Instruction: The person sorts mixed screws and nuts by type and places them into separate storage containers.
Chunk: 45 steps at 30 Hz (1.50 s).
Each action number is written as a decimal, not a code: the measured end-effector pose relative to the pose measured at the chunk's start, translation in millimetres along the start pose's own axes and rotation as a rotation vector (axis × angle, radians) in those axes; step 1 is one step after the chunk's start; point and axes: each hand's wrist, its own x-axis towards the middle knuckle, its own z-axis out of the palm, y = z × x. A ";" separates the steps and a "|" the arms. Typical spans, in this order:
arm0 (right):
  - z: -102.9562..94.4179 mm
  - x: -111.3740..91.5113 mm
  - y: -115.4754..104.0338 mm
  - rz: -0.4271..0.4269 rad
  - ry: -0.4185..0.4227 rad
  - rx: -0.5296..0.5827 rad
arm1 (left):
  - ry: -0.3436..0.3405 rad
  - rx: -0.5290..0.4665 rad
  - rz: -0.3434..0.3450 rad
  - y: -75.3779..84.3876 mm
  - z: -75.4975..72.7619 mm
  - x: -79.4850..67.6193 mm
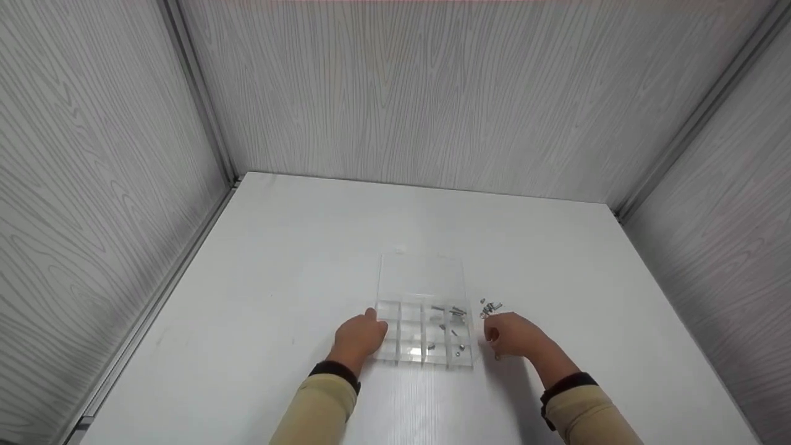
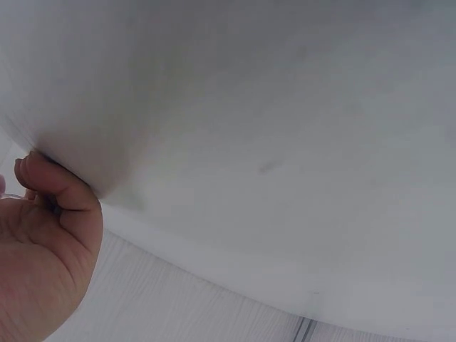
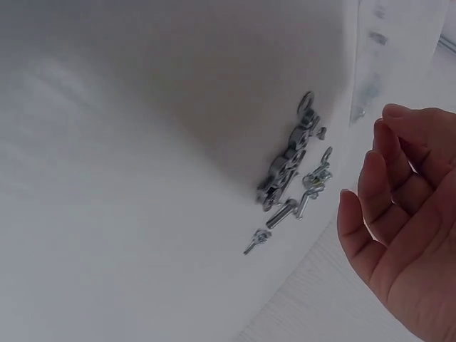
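Observation:
A clear plastic compartment box lies on the white table, its see-through lid folded back on the far side. My left hand grips the box's left edge, thumb over the rim; in the left wrist view the curled fingers of that hand hide most of the edge. Screws and nuts sit in several compartments on the right side. Just right of the box, my right hand hovers near a small pile of bolts, nuts and washers. Its fingers are loosely bent, with nothing visible between them.
The white tabletop spreads around the box. Pale wood-grain panels stand at the back, the left and the right.

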 end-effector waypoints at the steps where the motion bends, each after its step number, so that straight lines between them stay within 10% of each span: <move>1: 1.2 0.1 3.5 0.011 0.002 0.001 | -0.001 0.002 0.000 -0.1 0.4 0.3; 11: 11.7 0.0 28.6 0.100 -0.043 -0.033 | -0.005 0.002 0.000 0.5 2.7 2.4; 20: 13.4 -8.5 31.3 -0.033 0.026 0.005 | -0.013 -0.015 0.004 1.3 -2.7 -2.5; 32: 8.9 -4.3 22.2 0.057 0.006 -0.036 | 0.010 -0.004 0.010 1.8 -0.5 -1.2; 45: -2.6 3.7 -4.4 -0.080 0.030 0.047 | -0.014 0.022 0.003 -0.1 0.3 1.8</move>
